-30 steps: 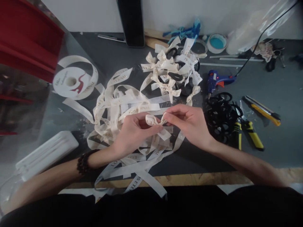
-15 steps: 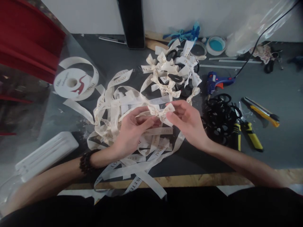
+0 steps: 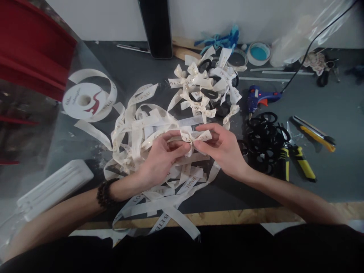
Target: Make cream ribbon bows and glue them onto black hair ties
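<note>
Up close, the left hand (image 3: pixel 159 159) and right hand (image 3: pixel 224 149) are pinching a small cream ribbon bow (image 3: pixel 193 137) between fingertips, above loose ribbon strips (image 3: pixel 159 201). Beyond, finished bows (image 3: pixel 203 85) are piling beside a blue glue gun (image 3: pixel 260 97) and black hair ties (image 3: pixel 265 136).

A white wall (image 3: pixel 108 19) rises behind the dark grey worktable (image 3: pixel 341 113).
</note>
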`<state>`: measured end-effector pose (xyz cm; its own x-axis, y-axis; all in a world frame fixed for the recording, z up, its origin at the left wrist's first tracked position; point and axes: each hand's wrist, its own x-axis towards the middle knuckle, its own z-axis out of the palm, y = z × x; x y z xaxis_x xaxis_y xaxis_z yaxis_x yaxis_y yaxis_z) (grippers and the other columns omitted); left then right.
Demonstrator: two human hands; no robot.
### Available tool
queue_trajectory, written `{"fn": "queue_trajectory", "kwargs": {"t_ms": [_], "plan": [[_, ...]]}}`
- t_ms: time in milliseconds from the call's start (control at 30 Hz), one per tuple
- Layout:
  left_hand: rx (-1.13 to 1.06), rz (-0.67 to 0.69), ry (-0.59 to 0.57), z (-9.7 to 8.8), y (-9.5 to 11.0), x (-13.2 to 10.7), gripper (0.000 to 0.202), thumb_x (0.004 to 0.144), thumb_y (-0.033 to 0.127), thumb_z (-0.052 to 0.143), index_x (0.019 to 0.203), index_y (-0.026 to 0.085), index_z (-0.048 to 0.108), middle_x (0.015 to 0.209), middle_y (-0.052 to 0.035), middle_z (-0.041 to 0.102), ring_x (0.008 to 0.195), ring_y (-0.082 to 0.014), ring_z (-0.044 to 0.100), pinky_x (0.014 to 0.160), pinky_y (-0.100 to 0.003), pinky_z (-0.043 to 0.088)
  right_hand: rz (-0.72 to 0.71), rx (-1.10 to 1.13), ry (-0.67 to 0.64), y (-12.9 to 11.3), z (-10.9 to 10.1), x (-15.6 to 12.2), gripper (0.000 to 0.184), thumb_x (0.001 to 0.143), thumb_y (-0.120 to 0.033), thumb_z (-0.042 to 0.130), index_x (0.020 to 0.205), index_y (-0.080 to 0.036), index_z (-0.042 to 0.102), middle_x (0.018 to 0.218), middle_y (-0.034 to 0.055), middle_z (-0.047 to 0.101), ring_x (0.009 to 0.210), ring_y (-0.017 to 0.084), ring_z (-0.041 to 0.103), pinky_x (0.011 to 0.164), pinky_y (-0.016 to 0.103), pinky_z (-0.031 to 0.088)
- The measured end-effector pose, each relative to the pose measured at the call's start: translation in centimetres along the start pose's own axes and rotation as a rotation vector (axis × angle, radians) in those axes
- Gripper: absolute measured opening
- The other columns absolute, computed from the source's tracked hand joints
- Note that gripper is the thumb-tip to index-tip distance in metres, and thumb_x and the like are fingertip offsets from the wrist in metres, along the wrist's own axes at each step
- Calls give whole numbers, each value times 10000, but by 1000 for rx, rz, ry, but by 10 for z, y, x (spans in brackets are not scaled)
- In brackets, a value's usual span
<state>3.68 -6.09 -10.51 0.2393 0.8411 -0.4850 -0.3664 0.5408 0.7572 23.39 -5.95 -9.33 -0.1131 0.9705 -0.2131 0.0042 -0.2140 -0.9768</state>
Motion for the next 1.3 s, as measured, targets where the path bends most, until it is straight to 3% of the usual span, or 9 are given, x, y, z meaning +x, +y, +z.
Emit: {"fn": "queue_trajectory", "kwargs": {"t_ms": [200, 500, 600, 667, 800, 900, 1000, 1167, 1300], "plan": [[65, 113, 9, 2, 3, -2, 453, 761, 186, 943, 1123, 207, 673, 834, 16, 761, 765, -115, 736, 736, -211, 624, 4, 19, 34, 2, 2, -3, 435, 792, -364, 889, 1152, -207, 703, 863, 11, 765, 750, 158, 708, 687, 294, 588], [671, 733, 143, -3, -6, -21, 401, 829, 201, 885, 1173, 290, 700, 882, -8, 816, 854, -239, 800, 847, -404, 641, 138, 200, 121, 5, 12, -11, 470, 777, -355, 889, 1170, -208, 676, 711, -60, 648, 656, 115, 620, 667, 278, 547], [888, 875, 95, -8, -4, -22, 270, 832, 152, 859, 1044, 294, 770, 913, -7, 807, 878, -231, 783, 917, -423, 621, 126, 177, 102, 4, 12, -12, 477, 788, -378, 887, 1180, -209, 674, 713, -62, 643, 652, 117, 623, 671, 287, 558], [862, 906, 54, -6, 0, -22, 333, 849, 151, 839, 1133, 306, 758, 1062, -26, 788, 934, -224, 750, 937, -420, 605, 80, 153, 79, 3, 10, -13, 473, 795, -395, 890, 1178, -217, 676, 727, -57, 661, 661, 124, 644, 677, 293, 577], [483, 661, 70, 3, 10, -18, 478, 933, 326, 785, 1381, 315, 619, 1328, -81, 680, 1084, -232, 681, 894, -373, 587, 8, 105, 35, -3, 8, -15, 465, 808, -373, 898, 1185, -233, 666, 831, -20, 755, 759, 164, 742, 730, 316, 632], [352, 321, 44, 4, 10, -11, 329, 912, 435, 809, 1169, 245, 733, 1030, -55, 736, 874, -188, 677, 766, -301, 564, -20, 32, -9, -6, 7, -17, 467, 853, -327, 864, 1258, -247, 646, 926, 14, 803, 844, 195, 783, 766, 335, 647], [183, 105, 87, 1, 7, -4, 281, 845, 423, 874, 821, 216, 687, 719, 18, 632, 630, -128, 569, 669, -277, 554, -18, -55, -31, -3, 6, -16, 475, 878, -310, 836, 1306, -252, 637, 958, 29, 818, 864, 207, 791, 785, 352, 645], [96, 154, 149, 2, 7, -2, 384, 818, 322, 898, 707, 206, 549, 629, 55, 547, 539, -83, 476, 534, -215, 450, -20, -94, 1, 0, 4, -12, 450, 864, -326, 839, 1255, -223, 641, 836, 2, 797, 752, 185, 762, 706, 330, 621], [33, 152, 131, 3, 7, -3, 313, 878, 344, 830, 741, 205, 585, 730, 21, 626, 649, -113, 606, 585, -228, 495, -64, -142, 27, -3, 3, -10, 457, 855, -294, 834, 1263, -222, 642, 834, 0, 793, 725, 172, 732, 678, 323, 591]]}}
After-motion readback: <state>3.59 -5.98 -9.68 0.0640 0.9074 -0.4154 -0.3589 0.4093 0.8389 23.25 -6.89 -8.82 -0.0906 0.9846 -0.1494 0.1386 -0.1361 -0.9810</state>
